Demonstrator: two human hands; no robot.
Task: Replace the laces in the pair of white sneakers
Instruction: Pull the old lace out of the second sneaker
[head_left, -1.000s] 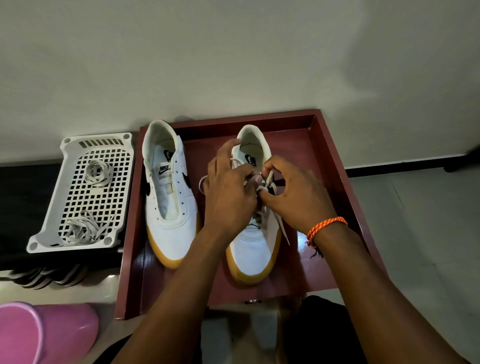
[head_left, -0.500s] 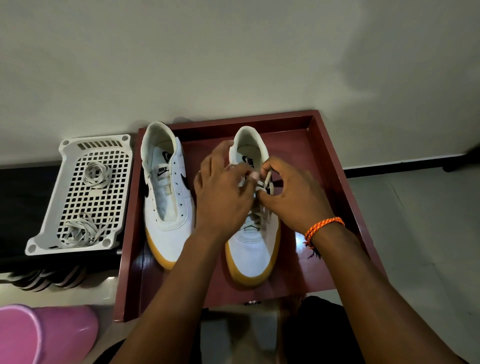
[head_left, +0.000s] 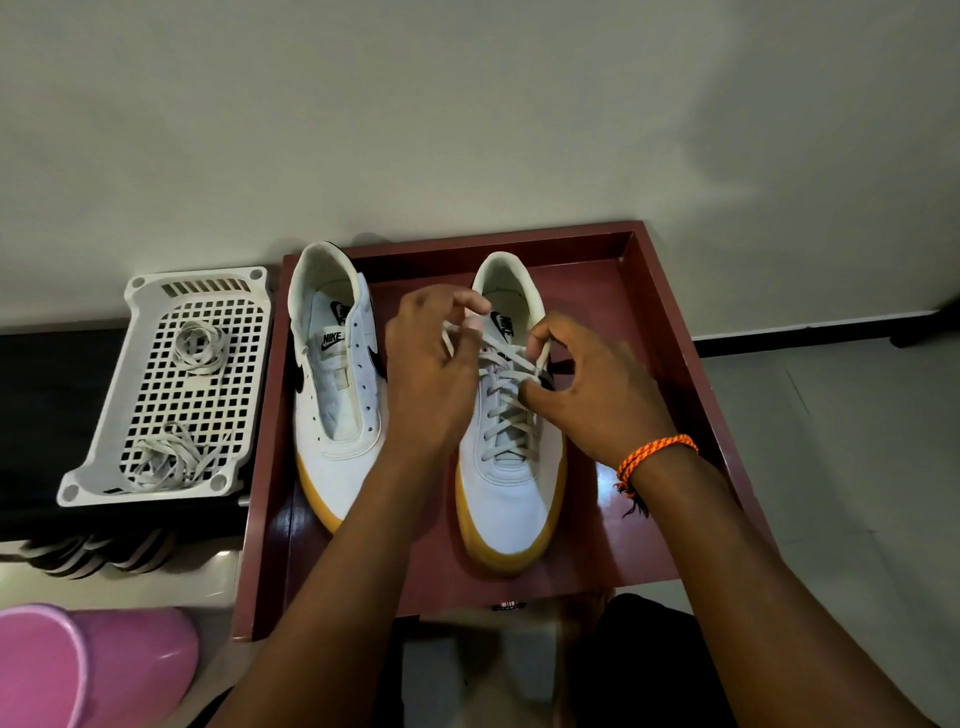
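Your two white sneakers sit side by side in the dark red tray (head_left: 670, 332), toes toward its near edge. The left sneaker (head_left: 337, 384) lies along the tray's left edge with bare eyelets. The right sneaker (head_left: 511, 467) sits mid-tray with a pale lace (head_left: 506, 405) crossed up most of its eyelets.

Your left hand (head_left: 426, 379) has lifted since half a second ago: then it lay low over the tongue, close against your other hand; now its fingers curl and pinch one lace end, drawn up toward the sneaker's collar. Your right hand (head_left: 597, 384) pinches the other lace end at the top eyelets on the right side, much where it was. The gap between your hands has opened, so the upper crossings show.

An orange braided band (head_left: 657, 454) circles your right wrist. Left of the tray, a white perforated basket (head_left: 156, 291) holds a coiled lace (head_left: 200, 345) toward its far end and a loose tangle of lace (head_left: 166, 462) at its near end. A pink tub (head_left: 93, 665) sits at the near left.
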